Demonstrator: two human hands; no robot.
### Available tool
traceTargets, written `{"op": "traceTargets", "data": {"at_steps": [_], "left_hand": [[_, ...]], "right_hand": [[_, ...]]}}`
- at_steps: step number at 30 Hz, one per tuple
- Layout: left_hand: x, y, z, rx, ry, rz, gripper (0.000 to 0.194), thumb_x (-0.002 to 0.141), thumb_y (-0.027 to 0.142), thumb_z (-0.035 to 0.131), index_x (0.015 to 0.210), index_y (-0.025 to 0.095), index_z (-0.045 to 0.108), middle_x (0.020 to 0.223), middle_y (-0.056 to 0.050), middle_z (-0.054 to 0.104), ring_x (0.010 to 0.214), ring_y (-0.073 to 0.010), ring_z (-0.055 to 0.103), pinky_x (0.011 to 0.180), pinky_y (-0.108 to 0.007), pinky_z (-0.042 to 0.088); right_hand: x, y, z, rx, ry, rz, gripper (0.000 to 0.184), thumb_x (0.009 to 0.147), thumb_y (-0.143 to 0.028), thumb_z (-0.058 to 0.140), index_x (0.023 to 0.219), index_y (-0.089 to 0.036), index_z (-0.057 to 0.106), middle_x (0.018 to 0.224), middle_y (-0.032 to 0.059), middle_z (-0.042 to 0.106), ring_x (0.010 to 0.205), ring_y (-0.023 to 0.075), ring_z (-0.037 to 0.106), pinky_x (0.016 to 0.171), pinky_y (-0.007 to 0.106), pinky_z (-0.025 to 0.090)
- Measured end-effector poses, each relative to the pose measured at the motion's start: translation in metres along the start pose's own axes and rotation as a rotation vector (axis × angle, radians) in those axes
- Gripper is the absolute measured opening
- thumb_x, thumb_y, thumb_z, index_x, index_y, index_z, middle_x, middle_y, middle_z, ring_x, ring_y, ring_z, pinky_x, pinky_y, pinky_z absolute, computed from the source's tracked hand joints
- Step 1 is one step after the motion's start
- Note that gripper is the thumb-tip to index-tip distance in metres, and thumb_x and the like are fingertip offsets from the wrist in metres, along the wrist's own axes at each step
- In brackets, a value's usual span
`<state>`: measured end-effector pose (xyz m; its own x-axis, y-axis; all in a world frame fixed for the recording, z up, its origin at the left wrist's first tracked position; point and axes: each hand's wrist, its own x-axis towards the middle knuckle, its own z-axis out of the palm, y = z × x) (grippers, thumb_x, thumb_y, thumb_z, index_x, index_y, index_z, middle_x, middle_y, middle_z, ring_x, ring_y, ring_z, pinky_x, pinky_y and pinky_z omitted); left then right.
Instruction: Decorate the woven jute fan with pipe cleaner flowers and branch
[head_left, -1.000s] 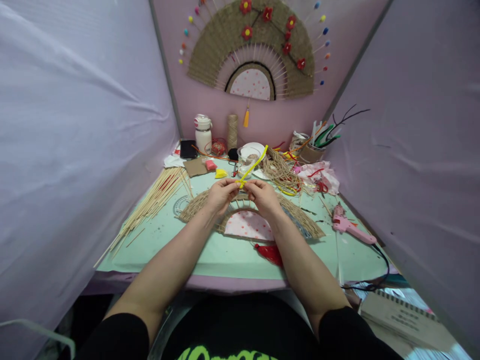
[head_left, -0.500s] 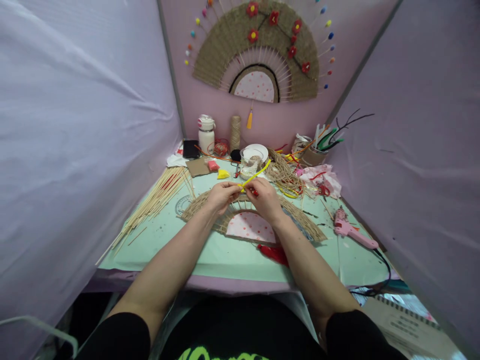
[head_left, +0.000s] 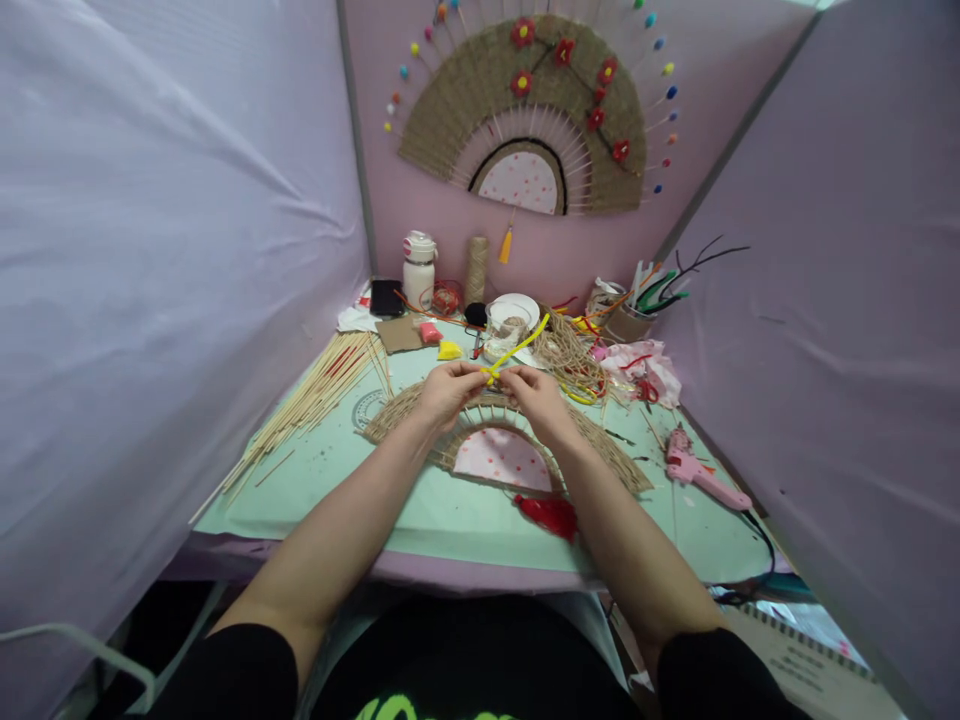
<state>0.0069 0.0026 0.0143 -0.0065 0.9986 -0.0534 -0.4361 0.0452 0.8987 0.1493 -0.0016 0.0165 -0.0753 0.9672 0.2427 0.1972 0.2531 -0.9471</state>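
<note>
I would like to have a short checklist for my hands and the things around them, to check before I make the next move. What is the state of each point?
1. Left hand pinching the yellow strip: ok.
2. Right hand firm on the strip: cannot tell; its fingertips are at the lower end, but the contact is too small to see.
3. Woven fan lying on the table below the hands: ok.
4. Pink glue gun apart from both hands: ok.
5. Glue gun cold: cannot tell.
6. Thin sticks bundled: not ok, they lie loosely spread at the left.
</note>
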Motion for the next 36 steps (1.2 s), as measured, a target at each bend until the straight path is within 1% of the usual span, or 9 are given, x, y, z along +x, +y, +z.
{"op": "traceTargets", "data": {"at_steps": [3, 9, 11, 16, 22, 26, 29, 31, 36], "left_hand": [[-0.001, 0.000, 0.001, 0.049, -0.002, 0.034, 0.019, 0.048, 0.018, 0.077, 0.060, 0.014, 0.062, 0.055, 0.000, 0.060, 0.051, -0.0083, 0.052, 0.053, -0.022, 0.041], [0.000, -0.003, 0.002, 0.074, -0.008, 0.024, 0.017, 0.050, 0.016, 0.075, 0.062, 0.013, 0.063, 0.057, 0.000, 0.061, 0.053, -0.0098, 0.055, 0.056, -0.024, 0.043], [0.000, -0.005, 0.003, 0.041, 0.002, 0.016, 0.017, 0.050, 0.015, 0.074, 0.061, 0.013, 0.062, 0.057, 0.000, 0.061, 0.054, -0.0098, 0.055, 0.057, -0.024, 0.044], [0.001, -0.010, 0.002, 0.009, 0.021, 0.019, 0.017, 0.051, 0.015, 0.074, 0.062, 0.012, 0.061, 0.055, 0.001, 0.059, 0.053, -0.0082, 0.054, 0.056, -0.022, 0.043], [0.002, -0.014, 0.001, 0.027, 0.003, 0.061, 0.018, 0.055, 0.017, 0.073, 0.067, 0.013, 0.060, 0.058, 0.001, 0.059, 0.054, -0.0075, 0.053, 0.056, -0.021, 0.041], [-0.001, -0.017, 0.004, -0.045, -0.013, 0.037, 0.022, 0.054, 0.019, 0.075, 0.069, 0.014, 0.059, 0.062, 0.001, 0.060, 0.056, -0.0077, 0.053, 0.056, -0.021, 0.041], [-0.002, -0.019, 0.005, -0.063, -0.012, 0.038, 0.022, 0.053, 0.020, 0.074, 0.066, 0.014, 0.058, 0.060, 0.001, 0.059, 0.053, -0.0076, 0.051, 0.056, -0.022, 0.041], [-0.003, -0.020, 0.006, -0.051, 0.004, 0.059, 0.020, 0.054, 0.019, 0.074, 0.065, 0.014, 0.058, 0.058, 0.002, 0.058, 0.052, -0.0069, 0.050, 0.055, -0.021, 0.040], [0.000, -0.023, 0.007, -0.024, -0.003, 0.118, 0.020, 0.056, 0.018, 0.074, 0.071, 0.015, 0.061, 0.064, 0.002, 0.059, 0.058, -0.0067, 0.052, 0.057, -0.020, 0.041]], "right_hand": [[0.003, 0.003, 0.001, 0.210, -0.056, 0.165, 0.024, 0.067, -0.039, 0.066, 0.070, -0.015, 0.063, 0.062, -0.0008, 0.056, 0.050, 0.0078, 0.040, 0.048, 0.022, 0.032], [0.002, 0.003, 0.005, 0.316, -0.021, 0.258, 0.021, 0.058, -0.032, 0.071, 0.062, -0.015, 0.059, 0.054, -0.0040, 0.050, 0.046, 0.0063, 0.038, 0.046, 0.021, 0.030], [-0.001, 0.003, 0.009, 0.250, 0.051, 0.213, 0.019, 0.060, -0.031, 0.068, 0.062, -0.015, 0.058, 0.053, -0.0039, 0.050, 0.046, 0.0069, 0.038, 0.046, 0.022, 0.030], [-0.009, 0.002, 0.019, -0.052, 0.264, -0.066, 0.014, 0.065, -0.029, 0.063, 0.064, -0.015, 0.061, 0.060, -0.0009, 0.057, 0.055, 0.0104, 0.046, 0.055, 0.024, 0.037], [-0.008, 0.010, 0.017, 0.087, 0.165, 0.018, 0.021, 0.071, -0.035, 0.060, 0.070, -0.015, 0.064, 0.059, -0.0008, 0.058, 0.052, 0.0109, 0.046, 0.054, 0.025, 0.038], [-0.012, 0.012, 0.016, -0.176, 0.251, -0.265, 0.018, 0.077, -0.032, 0.058, 0.068, -0.017, 0.060, 0.067, 0.0010, 0.057, 0.063, 0.0133, 0.049, 0.062, 0.026, 0.040], [-0.014, 0.011, 0.015, -0.343, 0.241, -0.410, 0.019, 0.080, -0.029, 0.055, 0.065, -0.018, 0.057, 0.067, 0.0013, 0.054, 0.065, 0.0140, 0.048, 0.064, 0.027, 0.039], [-0.014, 0.012, 0.015, -0.341, 0.228, -0.406, 0.018, 0.080, -0.028, 0.055, 0.065, -0.018, 0.057, 0.067, 0.0011, 0.054, 0.064, 0.0138, 0.048, 0.063, 0.027, 0.039], [-0.011, 0.018, 0.015, -0.177, 0.242, -0.258, 0.016, 0.079, -0.031, 0.056, 0.070, -0.017, 0.060, 0.067, 0.0006, 0.057, 0.063, 0.0136, 0.050, 0.061, 0.026, 0.040]]}}
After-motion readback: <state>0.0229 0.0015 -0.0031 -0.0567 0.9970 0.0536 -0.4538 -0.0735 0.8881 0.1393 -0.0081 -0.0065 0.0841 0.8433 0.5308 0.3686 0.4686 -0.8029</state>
